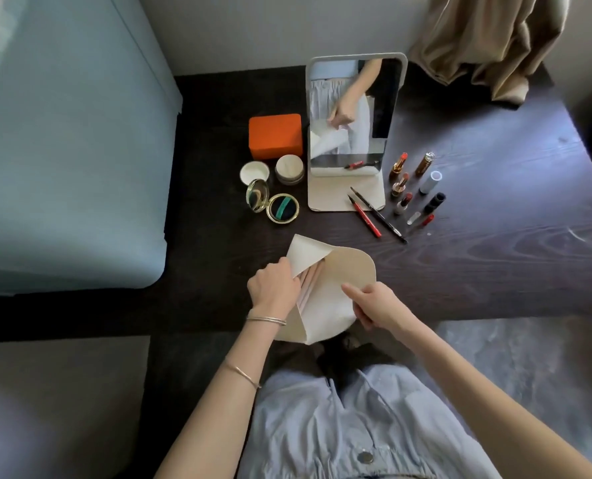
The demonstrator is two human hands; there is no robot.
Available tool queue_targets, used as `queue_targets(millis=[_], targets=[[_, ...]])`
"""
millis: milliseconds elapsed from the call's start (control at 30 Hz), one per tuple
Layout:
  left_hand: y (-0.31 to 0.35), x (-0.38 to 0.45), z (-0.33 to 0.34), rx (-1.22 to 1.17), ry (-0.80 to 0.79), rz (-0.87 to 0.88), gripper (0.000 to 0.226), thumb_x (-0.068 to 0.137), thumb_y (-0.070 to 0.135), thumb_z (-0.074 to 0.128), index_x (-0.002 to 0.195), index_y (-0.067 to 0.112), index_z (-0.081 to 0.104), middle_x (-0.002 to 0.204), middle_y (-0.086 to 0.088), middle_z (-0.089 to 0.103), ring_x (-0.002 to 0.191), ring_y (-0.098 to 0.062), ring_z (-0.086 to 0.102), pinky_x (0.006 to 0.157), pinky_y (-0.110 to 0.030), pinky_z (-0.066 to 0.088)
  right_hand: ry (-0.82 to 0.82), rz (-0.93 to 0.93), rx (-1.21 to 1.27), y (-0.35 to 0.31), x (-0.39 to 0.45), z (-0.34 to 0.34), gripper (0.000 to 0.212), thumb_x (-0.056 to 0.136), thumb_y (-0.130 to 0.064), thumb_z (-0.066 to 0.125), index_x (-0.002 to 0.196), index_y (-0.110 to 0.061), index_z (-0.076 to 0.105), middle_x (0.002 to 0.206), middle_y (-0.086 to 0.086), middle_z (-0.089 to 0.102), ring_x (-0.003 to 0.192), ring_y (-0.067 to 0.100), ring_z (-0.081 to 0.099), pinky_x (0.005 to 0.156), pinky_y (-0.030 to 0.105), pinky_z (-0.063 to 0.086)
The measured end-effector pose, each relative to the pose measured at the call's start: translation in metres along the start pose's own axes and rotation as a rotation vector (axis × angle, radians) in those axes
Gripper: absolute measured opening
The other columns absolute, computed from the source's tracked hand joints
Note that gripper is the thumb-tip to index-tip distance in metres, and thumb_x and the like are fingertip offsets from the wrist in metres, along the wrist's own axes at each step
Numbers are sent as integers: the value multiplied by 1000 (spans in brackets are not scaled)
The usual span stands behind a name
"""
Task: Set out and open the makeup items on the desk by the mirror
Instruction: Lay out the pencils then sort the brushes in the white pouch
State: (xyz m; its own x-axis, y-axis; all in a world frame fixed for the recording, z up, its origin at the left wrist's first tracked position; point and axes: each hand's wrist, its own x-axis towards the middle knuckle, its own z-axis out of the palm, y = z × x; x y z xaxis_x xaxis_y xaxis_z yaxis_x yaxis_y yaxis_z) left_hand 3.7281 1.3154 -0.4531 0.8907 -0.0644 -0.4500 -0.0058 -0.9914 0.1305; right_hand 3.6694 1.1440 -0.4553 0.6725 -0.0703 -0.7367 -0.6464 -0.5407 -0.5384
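A cream pouch [343, 271] lies at the near edge of the dark wooden desk [477, 264]. My left hand [273, 286] pinches its lifted flap, showing pink items inside. My right hand [374, 305] holds the pouch's right side, index finger stretched across it. Behind stands a white-framed mirror [353, 115] on its base. Right of it stand several opened lipsticks [400, 164] with caps [431, 181] beside them. A red pencil [365, 216] and a black pencil [379, 216] lie by the base. An open gold compact [273, 203] and an open cream jar [289, 169] with its lid [254, 172] sit left of the mirror.
An orange box [275, 136] stands behind the jar. Beige cloth [488, 39] hangs over the desk's far right corner. A pale blue bed [62, 143] runs along the left of the desk. Grey floor [529, 357] shows at the right.
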Motion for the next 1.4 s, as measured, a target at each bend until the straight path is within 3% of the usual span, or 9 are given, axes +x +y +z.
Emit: queue_targets(millis=[200,233,267,333,467,667,1067,1167,1400], targets=[[6,9,3,-34,49,53,32,95,29,45,121,15,57,118,-8,58,112,-26,50,83,-36,47,119,6,515,-25,21,21,20,84,-5,56,85,14,63,80,33,57,74,5,42,77,37,57],[7,11,6,-44,62,47,32,94,30,46,120,14,57,121,-9,52,114,-27,46,85,-37,48,80,72,544,-24,27,25,19,84,-3,54,78,14,61,74,35,48,80,48,53,66,35,58],[7,13,8,-76,49,25,32,94,31,46,119,13,55,123,-10,48,115,-29,43,88,-39,48,22,148,583,-24,32,30,19,85,-2,53,67,6,56,63,26,40,48,25,43,48,26,50],[4,21,10,-283,-73,-82,33,93,32,46,116,10,51,126,-12,46,115,-32,44,91,-42,46,-56,241,701,-23,42,40,15,83,-4,55,68,-4,54,65,15,42,47,20,45,44,21,41],[-2,33,3,-687,-334,-220,42,94,33,41,131,14,43,131,-11,51,120,-29,48,100,-39,40,-116,289,977,-33,50,54,33,87,-2,55,116,12,56,121,37,55,81,36,62,105,47,42],[-18,48,-12,-711,-487,-207,40,94,35,40,115,9,63,118,-10,62,112,-27,55,100,-41,43,-78,349,1033,-54,64,80,38,81,-12,63,118,-3,58,101,11,68,92,23,65,69,31,51],[-26,60,-16,-696,-640,-118,45,92,53,43,111,18,63,108,-3,62,97,-17,56,91,-37,45,22,349,883,-65,74,93,46,70,-23,74,106,2,61,95,17,67,91,31,65,75,35,51],[-24,57,-17,-658,-683,-46,51,91,55,45,123,18,58,117,2,58,104,-16,52,93,-36,42,-19,324,898,-66,71,93,16,94,-19,54,86,-7,55,78,10,55,65,16,62,61,23,45],[-31,57,-2,-833,-685,-61,63,92,60,39,142,23,34,143,0,42,126,-22,45,98,-41,38,1,245,854,-49,67,73,22,96,-22,52,106,-3,54,76,3,57,68,15,55,63,25,45]])
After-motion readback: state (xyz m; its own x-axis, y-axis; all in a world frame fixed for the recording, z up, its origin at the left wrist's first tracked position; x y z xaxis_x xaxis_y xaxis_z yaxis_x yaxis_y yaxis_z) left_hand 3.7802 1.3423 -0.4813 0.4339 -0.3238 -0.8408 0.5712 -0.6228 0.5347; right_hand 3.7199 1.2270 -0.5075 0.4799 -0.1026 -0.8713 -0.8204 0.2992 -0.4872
